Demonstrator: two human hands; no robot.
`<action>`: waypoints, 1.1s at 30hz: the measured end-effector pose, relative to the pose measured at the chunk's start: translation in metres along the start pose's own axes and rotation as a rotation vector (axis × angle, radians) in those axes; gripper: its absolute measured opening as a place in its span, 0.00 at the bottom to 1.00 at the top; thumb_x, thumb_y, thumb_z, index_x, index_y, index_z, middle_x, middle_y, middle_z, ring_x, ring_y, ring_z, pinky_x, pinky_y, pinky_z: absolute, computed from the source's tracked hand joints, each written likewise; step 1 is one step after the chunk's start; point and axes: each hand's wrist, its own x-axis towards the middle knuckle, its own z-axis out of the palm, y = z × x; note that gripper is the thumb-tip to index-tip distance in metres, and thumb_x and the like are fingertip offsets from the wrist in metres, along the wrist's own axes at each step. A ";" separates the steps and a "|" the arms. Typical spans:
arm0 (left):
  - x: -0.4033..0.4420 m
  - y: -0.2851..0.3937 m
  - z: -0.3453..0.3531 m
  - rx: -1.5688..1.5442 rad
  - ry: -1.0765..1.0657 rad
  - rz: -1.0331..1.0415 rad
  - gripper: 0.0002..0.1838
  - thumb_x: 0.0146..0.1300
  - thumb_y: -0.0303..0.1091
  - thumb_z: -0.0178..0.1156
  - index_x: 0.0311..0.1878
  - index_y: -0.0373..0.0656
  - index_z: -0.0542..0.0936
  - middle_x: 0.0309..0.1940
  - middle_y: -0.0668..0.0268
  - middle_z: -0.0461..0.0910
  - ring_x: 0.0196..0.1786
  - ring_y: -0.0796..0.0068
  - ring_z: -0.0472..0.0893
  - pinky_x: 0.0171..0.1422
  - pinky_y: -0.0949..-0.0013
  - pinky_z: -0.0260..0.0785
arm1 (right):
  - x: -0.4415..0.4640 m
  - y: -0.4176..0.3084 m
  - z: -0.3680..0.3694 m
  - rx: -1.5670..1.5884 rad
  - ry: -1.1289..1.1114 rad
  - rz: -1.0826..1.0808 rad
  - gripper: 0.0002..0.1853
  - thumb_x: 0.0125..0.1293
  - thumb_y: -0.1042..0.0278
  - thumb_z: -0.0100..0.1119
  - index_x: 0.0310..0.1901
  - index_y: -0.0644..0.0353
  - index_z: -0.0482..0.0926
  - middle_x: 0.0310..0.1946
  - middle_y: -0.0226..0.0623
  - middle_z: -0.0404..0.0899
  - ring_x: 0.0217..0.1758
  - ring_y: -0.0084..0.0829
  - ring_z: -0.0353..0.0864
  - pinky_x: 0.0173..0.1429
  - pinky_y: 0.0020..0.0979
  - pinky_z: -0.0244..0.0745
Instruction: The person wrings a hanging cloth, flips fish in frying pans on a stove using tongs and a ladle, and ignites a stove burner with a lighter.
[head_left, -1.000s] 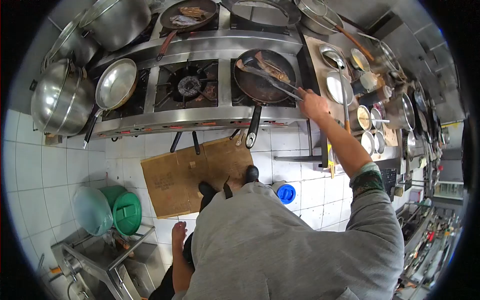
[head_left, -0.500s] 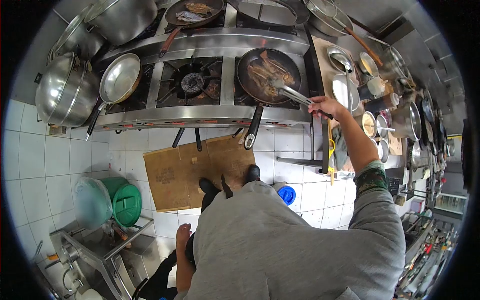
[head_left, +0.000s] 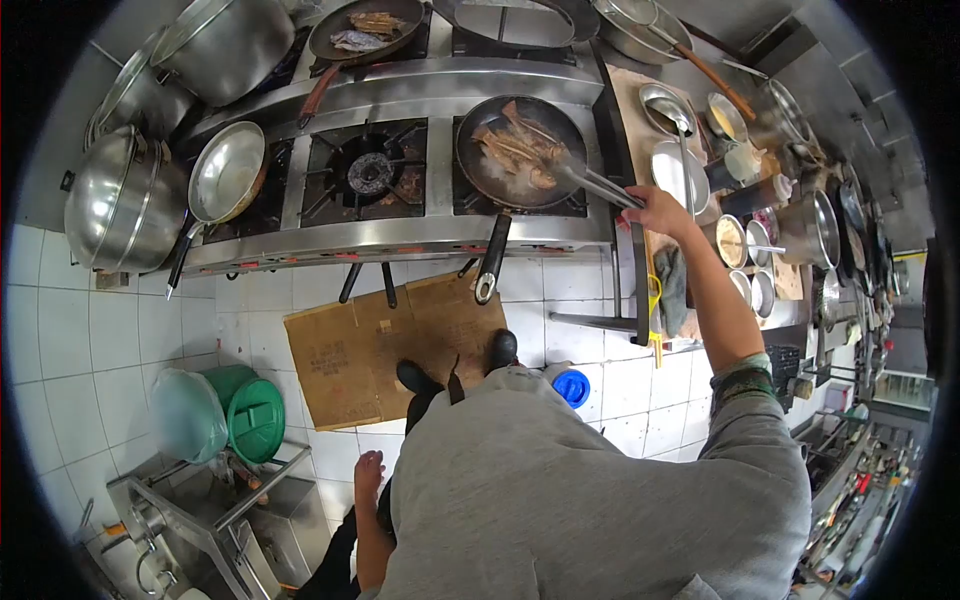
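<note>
My right hand (head_left: 658, 210) is closed around the handle of metal tongs (head_left: 603, 186). The tongs reach left over a black frying pan (head_left: 478, 185) on the front right burner, their tips at the edge of the browned fish (head_left: 520, 148) lying in it. Steam blurs the lower part of the fish. The pan's black handle (head_left: 494, 255) points toward me. At my side, away from the stove, hangs my left hand (head_left: 368, 476), its fingers loosely curled and slightly apart, with nothing visible in it.
Another pan (head_left: 330, 45) with fish sits at the back of the stove (head_left: 440, 75). A steel pan (head_left: 228, 172) rests front left, beside a large domed pot (head_left: 112, 205). Bowls, a ladle (head_left: 683, 125) and bottles crowd the right counter. Cardboard (head_left: 340, 370) lies underfoot.
The tong tips have shifted to the right side of the fish, and the fish sits differently in the pan. More steam shows. The whole view has shifted slightly; my left hand stays at my side.
</note>
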 end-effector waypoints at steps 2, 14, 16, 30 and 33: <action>-0.003 0.011 0.002 0.075 -0.015 0.009 0.25 0.61 0.46 0.59 0.55 0.38 0.74 0.39 0.62 0.79 0.35 0.72 0.79 0.29 0.72 0.67 | -0.008 -0.010 0.005 -0.162 0.039 0.021 0.23 0.54 0.61 0.64 0.52 0.59 0.78 0.34 0.43 0.84 0.39 0.41 0.83 0.47 0.35 0.74; 0.004 0.012 -0.005 -0.026 0.030 -0.146 0.25 0.61 0.47 0.60 0.55 0.39 0.75 0.40 0.64 0.79 0.36 0.74 0.78 0.30 0.73 0.67 | 0.003 -0.112 0.016 -0.260 0.256 0.092 0.26 0.59 0.60 0.60 0.61 0.48 0.72 0.47 0.46 0.79 0.51 0.46 0.79 0.53 0.44 0.75; 0.002 0.015 -0.007 -0.012 0.020 -0.148 0.25 0.61 0.47 0.60 0.55 0.39 0.75 0.40 0.63 0.79 0.36 0.74 0.78 0.30 0.72 0.67 | 0.024 -0.121 0.026 -0.314 0.272 0.061 0.26 0.60 0.61 0.59 0.62 0.48 0.71 0.48 0.44 0.78 0.51 0.45 0.79 0.52 0.44 0.76; 0.000 -0.038 -0.008 0.085 -0.040 0.028 0.20 0.62 0.43 0.59 0.51 0.37 0.76 0.39 0.61 0.80 0.38 0.70 0.80 0.31 0.69 0.70 | 0.078 -0.117 0.063 -0.448 0.125 0.157 0.22 0.60 0.70 0.50 0.58 0.48 0.73 0.50 0.45 0.77 0.50 0.44 0.81 0.51 0.43 0.78; 0.025 -0.084 -0.021 0.670 -0.037 0.681 0.19 0.62 0.42 0.59 0.50 0.38 0.76 0.39 0.62 0.80 0.37 0.71 0.80 0.30 0.69 0.70 | 0.069 -0.121 0.062 -0.446 0.147 0.159 0.21 0.59 0.70 0.50 0.56 0.48 0.74 0.50 0.45 0.78 0.51 0.44 0.81 0.51 0.43 0.78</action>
